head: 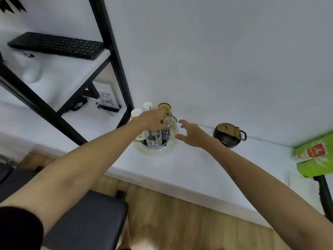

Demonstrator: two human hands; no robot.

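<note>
Both arms are stretched out over the white worktop (207, 165) towards a round white tray (155, 153) that sits close to the wall. The left hand (152, 120) is over the tray, its fingers curled onto the rim of an amber-rimmed glass (170, 123), which stands upright at the tray's right side. It's a grip, though the blur hides just how the thumb lies. The right hand (191, 135) hovers just beside that glass, fingers spread wide, holding nothing, its fingertips near the tray's edge. A clear glass (153, 139) stands in the tray under the left hand, and a second amber glass (164, 107) is behind, against the wall. Two white bottles (147, 106) stand to the left of it. Further right along the worktop, well apart from the tray, sits a black flask with a tan lid (228, 136). A green box (315, 156) is at the far right edge. Up left, a black keyboard (55, 45) lies on a shelf (68, 73).
</note>
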